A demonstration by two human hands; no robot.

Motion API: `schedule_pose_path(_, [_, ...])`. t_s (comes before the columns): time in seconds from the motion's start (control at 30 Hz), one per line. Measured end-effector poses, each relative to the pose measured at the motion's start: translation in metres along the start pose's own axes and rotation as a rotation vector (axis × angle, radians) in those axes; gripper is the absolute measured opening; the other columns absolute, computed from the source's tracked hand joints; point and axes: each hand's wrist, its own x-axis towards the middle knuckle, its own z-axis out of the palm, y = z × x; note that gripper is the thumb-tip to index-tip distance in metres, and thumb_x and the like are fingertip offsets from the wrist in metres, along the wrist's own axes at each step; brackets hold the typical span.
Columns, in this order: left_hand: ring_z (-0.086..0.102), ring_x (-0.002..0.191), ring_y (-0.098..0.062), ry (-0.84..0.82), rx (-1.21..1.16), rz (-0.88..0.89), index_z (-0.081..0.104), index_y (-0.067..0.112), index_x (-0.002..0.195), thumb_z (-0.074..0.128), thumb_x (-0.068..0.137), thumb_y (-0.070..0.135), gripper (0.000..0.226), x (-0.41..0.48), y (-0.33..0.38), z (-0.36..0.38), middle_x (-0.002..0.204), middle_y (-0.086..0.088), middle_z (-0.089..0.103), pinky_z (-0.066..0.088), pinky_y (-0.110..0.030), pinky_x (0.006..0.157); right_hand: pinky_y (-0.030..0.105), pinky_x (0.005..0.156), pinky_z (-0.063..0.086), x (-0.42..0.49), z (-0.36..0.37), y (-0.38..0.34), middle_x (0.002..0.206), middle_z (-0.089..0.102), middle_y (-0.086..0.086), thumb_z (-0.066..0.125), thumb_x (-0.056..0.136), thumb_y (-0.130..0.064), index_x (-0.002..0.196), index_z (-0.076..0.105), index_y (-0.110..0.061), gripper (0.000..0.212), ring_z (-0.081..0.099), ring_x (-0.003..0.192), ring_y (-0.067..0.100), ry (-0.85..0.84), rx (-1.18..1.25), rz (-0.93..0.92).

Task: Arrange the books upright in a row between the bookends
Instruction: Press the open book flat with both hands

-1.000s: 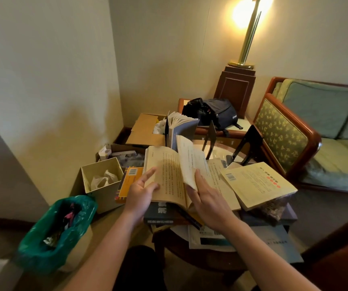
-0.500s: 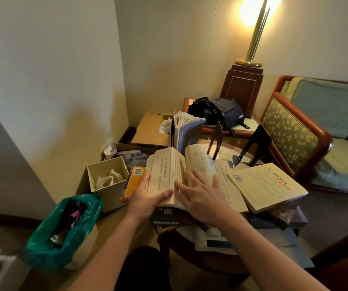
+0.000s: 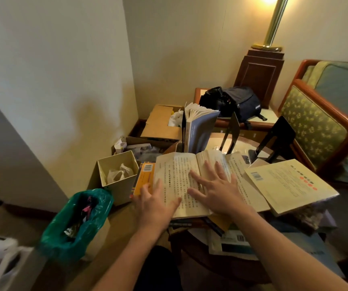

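Cream-paged open book (image 3: 175, 177) lying flat on the pile (image 3: 181, 224) just before the black bookends (image 3: 281, 132), with the right hand (image 3: 217, 192) pressing its pages, fingers straight and spread, and the left hand (image 3: 154, 206) resting flat-fingered on its left edge.

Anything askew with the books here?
Yes. The blue book stands upright but splayed, pages fanned. An open book lies flat on the pile under the left hand and right hand. The cream book overhangs the pile, askew.

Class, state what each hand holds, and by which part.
Right hand lies flat on the open book, gripping nothing. Left hand is at its lower left edge, thumb on the page; a grip cannot be told.
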Motion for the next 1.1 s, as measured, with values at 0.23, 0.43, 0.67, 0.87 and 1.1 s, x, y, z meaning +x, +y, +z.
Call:
schedule_pose_path(0.23, [-0.005, 0.153, -0.015, -0.080, 0.256, 0.324, 0.013, 0.035, 0.157, 0.017, 0.105, 0.051, 0.054, 0.044, 0.014, 0.012, 0.164, 0.017, 0.006, -0.009, -0.054, 0.121, 0.067, 0.113, -0.011, 0.001, 0.006, 0.002, 0.163, -0.027, -0.008, 0.010, 0.084, -0.088, 0.147, -0.011, -0.065, 0.070, -0.030, 0.148, 0.026, 0.027, -0.018, -0.018])
schedule_pose_path(0.43, [0.000, 0.154, -0.015, -0.169, 0.315, 0.296, 0.005, 0.029, 0.159, 0.017, 0.108, 0.039, 0.053, 0.086, 0.033, 0.013, 0.166, 0.013, 0.004, -0.006, -0.061, 0.121, 0.067, 0.113, -0.013, 0.001, 0.006, 0.003, 0.162, -0.029, -0.008, 0.009, 0.085, -0.088, 0.145, -0.013, -0.065, 0.069, -0.032, 0.147, 0.026, 0.026, 0.003, -0.019])
schedule_pose_path(0.67, [-0.005, 0.152, -0.007, -0.139, 0.365, 0.430, 0.002, 0.024, 0.158, 0.014, 0.108, 0.038, 0.053, 0.023, 0.022, 0.006, 0.165, 0.007, -0.001, -0.005, -0.042, 0.125, 0.067, 0.112, -0.015, 0.001, 0.007, 0.002, 0.163, -0.028, -0.007, 0.008, 0.087, -0.086, 0.146, -0.013, -0.065, 0.066, -0.032, 0.147, 0.028, 0.036, 0.007, -0.017])
schedule_pose_path(0.87, [-0.015, 0.137, 0.004, -0.218, 0.357, 0.458, -0.001, 0.029, 0.156, 0.024, 0.108, 0.033, 0.054, -0.012, 0.014, -0.003, 0.156, 0.016, -0.011, -0.006, -0.037, 0.123, 0.068, 0.111, -0.015, 0.001, 0.010, 0.002, 0.163, -0.027, -0.006, 0.005, 0.087, -0.085, 0.146, -0.013, -0.064, 0.066, -0.030, 0.147, 0.030, 0.072, -0.006, -0.024])
schedule_pose_path(1.1, [-0.001, 0.151, -0.005, -0.231, 0.315, 0.381, 0.007, 0.033, 0.157, 0.022, 0.108, 0.041, 0.052, 0.055, 0.021, -0.003, 0.164, 0.017, 0.003, -0.006, -0.050, 0.124, 0.069, 0.111, -0.014, 0.002, 0.010, 0.002, 0.164, -0.026, -0.006, 0.006, 0.087, -0.085, 0.147, -0.013, -0.063, 0.067, -0.030, 0.148, 0.031, 0.060, -0.009, -0.016])
